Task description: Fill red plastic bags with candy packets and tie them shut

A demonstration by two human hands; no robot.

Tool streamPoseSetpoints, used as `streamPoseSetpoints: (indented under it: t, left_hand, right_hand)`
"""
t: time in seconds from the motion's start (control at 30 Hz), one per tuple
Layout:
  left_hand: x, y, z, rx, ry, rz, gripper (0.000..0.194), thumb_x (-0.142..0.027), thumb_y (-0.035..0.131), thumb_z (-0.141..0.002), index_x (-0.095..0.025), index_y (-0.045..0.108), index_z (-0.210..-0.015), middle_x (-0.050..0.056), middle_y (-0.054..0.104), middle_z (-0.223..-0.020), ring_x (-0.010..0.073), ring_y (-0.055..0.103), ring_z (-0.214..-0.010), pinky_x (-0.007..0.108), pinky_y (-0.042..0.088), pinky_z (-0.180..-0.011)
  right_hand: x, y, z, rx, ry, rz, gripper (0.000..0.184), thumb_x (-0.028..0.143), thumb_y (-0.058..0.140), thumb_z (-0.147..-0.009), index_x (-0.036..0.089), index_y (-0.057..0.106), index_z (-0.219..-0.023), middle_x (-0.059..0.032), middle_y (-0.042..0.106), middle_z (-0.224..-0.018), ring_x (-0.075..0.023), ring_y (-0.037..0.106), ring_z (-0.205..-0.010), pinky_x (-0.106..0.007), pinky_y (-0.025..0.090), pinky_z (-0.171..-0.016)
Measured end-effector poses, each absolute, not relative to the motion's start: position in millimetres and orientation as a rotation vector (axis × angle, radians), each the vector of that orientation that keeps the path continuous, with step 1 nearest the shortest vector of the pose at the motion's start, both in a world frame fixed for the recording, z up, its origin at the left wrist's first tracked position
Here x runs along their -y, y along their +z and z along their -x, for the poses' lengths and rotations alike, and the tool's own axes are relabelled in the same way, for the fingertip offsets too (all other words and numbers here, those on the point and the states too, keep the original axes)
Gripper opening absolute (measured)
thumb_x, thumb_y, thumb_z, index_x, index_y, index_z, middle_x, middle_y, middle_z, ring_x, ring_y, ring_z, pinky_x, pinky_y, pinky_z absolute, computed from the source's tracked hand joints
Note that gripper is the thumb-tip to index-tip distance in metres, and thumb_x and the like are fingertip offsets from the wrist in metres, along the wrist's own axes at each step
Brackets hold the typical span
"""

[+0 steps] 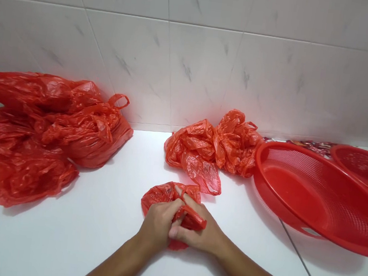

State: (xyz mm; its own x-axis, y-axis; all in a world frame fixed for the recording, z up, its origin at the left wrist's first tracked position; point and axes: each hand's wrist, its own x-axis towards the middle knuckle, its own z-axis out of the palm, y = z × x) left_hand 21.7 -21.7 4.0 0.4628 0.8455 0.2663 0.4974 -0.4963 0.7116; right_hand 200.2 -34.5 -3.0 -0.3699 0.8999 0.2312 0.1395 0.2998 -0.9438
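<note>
A small crumpled red plastic bag lies on the white counter in front of me. My left hand is closed on its near part, fingers curled into the plastic. My right hand crosses over it and pinches a red strip of the same bag between thumb and fingers. The two hands touch each other. Part of the bag is hidden under them.
A big heap of red plastic bags fills the left side. A smaller bunch of crumpled red bags sits against the tiled wall. Two red perforated plastic baskets stand at the right.
</note>
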Motion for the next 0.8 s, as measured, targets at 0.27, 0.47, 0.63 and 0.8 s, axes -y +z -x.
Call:
streamPoseSetpoints:
  t: [0.27, 0.47, 0.63, 0.8]
  left_hand:
    - [20, -1, -22, -1.083, 0.845, -2.392, 0.022, -0.011, 0.046, -0.089, -0.024, 0.053, -0.073, 0.0, 0.062, -0.065, 0.0166, 0.053, -0.055, 0.031, 0.038, -0.056]
    - [20, 9, -17, -0.984, 1.0, -2.317, 0.012, -0.018, 0.058, -0.094, -0.023, 0.064, -0.103, 0.007, 0.073, -0.098, 0.0243, 0.069, -0.091, 0.038, 0.055, -0.081]
    - [16, 19, -7, -1.12, 1.191, -2.11, 0.017, -0.022, 0.053, -0.102, -0.025, 0.061, -0.117, 0.007, 0.067, -0.111, 0.0232, 0.065, -0.1, 0.039, 0.054, -0.09]
    - [9, 19, -4, -0.944, 0.986, -2.123, 0.016, -0.023, 0.054, -0.105, -0.025, 0.069, -0.11, 0.008, 0.067, -0.117, 0.0222, 0.065, -0.109, 0.038, 0.053, -0.099]
  right_hand:
    - [32, -4, -200, 1.718, 1.165, 0.991, 0.072, 0.051, 0.068, -0.099, 0.026, 0.046, -0.163, -0.0065, 0.08, -0.112, -0.0296, 0.074, -0.113, -0.05, 0.058, -0.107]
    - [29, -3, -199, 1.511, 1.254, 0.986, 0.055, 0.061, 0.043, -0.11, 0.025, 0.072, -0.139, -0.0085, 0.075, -0.131, -0.0281, 0.065, -0.133, -0.05, 0.047, -0.121]
    - [33, -8, -201, 1.479, 1.318, 0.976, 0.054, 0.063, 0.045, -0.108, 0.021, 0.077, -0.105, -0.0052, 0.075, -0.091, -0.0213, 0.07, -0.083, -0.035, 0.06, -0.081]
    - [35, -8, -202, 1.578, 1.31, 0.952, 0.055, 0.063, 0.046, -0.108, 0.02, 0.063, -0.078, -0.0008, 0.06, -0.072, -0.0145, 0.053, -0.065, -0.028, 0.047, -0.062]
